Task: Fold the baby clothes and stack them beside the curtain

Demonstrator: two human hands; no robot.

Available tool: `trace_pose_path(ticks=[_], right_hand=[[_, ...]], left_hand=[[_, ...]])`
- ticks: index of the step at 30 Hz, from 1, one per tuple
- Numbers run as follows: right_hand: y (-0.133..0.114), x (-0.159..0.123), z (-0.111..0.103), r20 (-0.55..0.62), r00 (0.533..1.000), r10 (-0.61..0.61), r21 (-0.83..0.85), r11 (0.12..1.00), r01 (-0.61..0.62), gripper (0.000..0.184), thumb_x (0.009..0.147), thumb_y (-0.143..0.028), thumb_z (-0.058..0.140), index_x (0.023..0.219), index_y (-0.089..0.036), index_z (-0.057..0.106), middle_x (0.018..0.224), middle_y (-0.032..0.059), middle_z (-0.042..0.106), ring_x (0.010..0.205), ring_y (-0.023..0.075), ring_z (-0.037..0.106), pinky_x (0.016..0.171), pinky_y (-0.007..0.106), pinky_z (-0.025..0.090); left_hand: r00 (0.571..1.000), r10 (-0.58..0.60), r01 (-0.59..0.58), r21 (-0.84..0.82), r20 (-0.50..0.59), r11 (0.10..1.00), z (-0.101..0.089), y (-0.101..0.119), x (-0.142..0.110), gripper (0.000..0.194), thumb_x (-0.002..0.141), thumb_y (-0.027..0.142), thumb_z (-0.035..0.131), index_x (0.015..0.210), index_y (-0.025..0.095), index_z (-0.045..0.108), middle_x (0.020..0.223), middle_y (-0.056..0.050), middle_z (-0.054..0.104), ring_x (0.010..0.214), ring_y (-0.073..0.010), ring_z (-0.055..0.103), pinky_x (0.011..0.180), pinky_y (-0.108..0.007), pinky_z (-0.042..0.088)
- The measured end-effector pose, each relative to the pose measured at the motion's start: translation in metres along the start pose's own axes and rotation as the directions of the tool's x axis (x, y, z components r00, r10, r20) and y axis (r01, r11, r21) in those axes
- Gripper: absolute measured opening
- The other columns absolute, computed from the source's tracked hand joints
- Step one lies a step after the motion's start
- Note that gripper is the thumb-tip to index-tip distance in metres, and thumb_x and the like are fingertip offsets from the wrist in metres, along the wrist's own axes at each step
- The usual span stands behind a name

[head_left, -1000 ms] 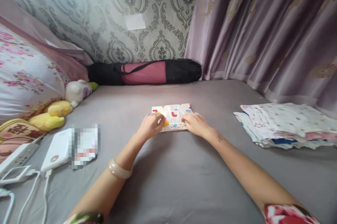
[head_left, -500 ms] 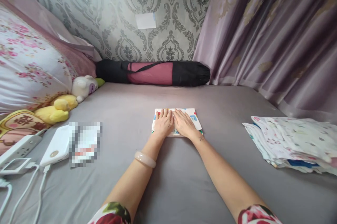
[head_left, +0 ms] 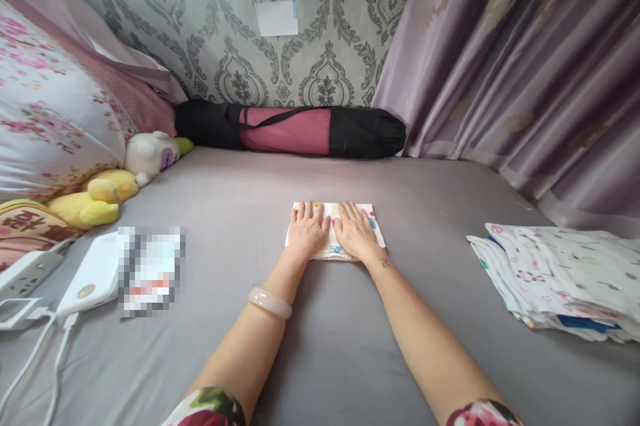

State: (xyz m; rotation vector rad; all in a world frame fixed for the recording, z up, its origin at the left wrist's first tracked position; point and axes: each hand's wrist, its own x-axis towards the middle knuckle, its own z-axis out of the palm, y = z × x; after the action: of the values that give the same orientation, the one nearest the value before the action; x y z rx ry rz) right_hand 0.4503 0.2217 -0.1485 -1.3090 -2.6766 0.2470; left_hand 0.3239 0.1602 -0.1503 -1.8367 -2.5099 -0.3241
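Note:
A small folded white cloth [head_left: 332,213] with coloured prints lies flat on the grey bed sheet [head_left: 240,213], straight ahead of me. My left hand [head_left: 306,231] rests palm down on its left half, fingers stretched and pointing away. On the right half my right hand [head_left: 356,231] lies flat in the same way, fingers slightly spread. A narrow strip of the cloth shows between the hands. Both hands press on top and neither grips the cloth. The cloth under the palms is hidden.
A stack of folded printed cloths [head_left: 555,273] lies at right. At left are a white power bank [head_left: 93,273], a power strip [head_left: 33,273], cables, a blurred packet [head_left: 153,273] and plush toys [head_left: 95,198]. A black-and-pink mat bag [head_left: 285,131] lies along the patterned wall.
My hands have moved apart, from touching at the middle of the cloth towards its two sides. The camera view has tilted down slightly.

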Motion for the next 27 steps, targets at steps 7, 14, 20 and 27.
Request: trace_pose_path(ticks=[7,14,20,27], right_hand=[[0.005,-0.003,0.000,0.015,0.995,0.102,-0.030,0.994,-0.102,0.060,0.099,-0.035,0.023,0.150,-0.005,0.029,0.158,0.0120,0.023,0.147,0.0232,0.014,0.119,0.040,0.008],[0.010,-0.009,-0.004,0.013,0.986,0.167,-0.047,0.985,-0.166,0.060,0.098,-0.034,0.023,0.151,-0.005,0.027,0.158,0.0136,0.022,0.146,0.0234,0.018,0.119,0.040,0.011],[0.015,-0.012,-0.005,0.013,0.977,0.212,-0.038,0.977,-0.211,0.061,0.098,-0.034,0.024,0.151,-0.006,0.025,0.159,0.0111,0.021,0.146,0.0243,0.017,0.118,0.042,0.015],[0.024,-0.014,-0.009,0.052,0.964,0.260,-0.030,0.965,-0.259,0.063,0.099,-0.037,0.019,0.152,-0.004,0.023,0.160,0.0110,0.017,0.147,0.0237,0.014,0.119,0.041,0.012]], left_hand=[[0.998,-0.057,0.057,-0.025,0.008,0.998,0.000,-0.003,-0.003,0.055,0.098,0.044,0.028,0.145,0.018,0.040,0.152,-0.015,0.036,0.142,-0.0314,0.029,0.114,-0.051,0.023],[0.997,-0.074,0.074,-0.025,0.014,0.997,-0.007,-0.004,-0.009,0.055,0.098,0.042,0.027,0.145,0.017,0.039,0.152,-0.015,0.037,0.143,-0.0298,0.029,0.114,-0.050,0.025],[0.994,-0.096,0.097,-0.016,0.052,0.995,-0.004,-0.015,-0.008,0.061,0.098,0.043,0.022,0.146,0.008,0.036,0.154,-0.018,0.032,0.144,-0.0307,0.026,0.115,-0.050,0.022],[0.991,-0.086,0.090,-0.028,0.106,0.996,-0.001,-0.027,-0.007,0.061,0.098,0.046,0.020,0.148,0.012,0.034,0.156,-0.014,0.029,0.145,-0.0310,0.024,0.116,-0.051,0.020]])
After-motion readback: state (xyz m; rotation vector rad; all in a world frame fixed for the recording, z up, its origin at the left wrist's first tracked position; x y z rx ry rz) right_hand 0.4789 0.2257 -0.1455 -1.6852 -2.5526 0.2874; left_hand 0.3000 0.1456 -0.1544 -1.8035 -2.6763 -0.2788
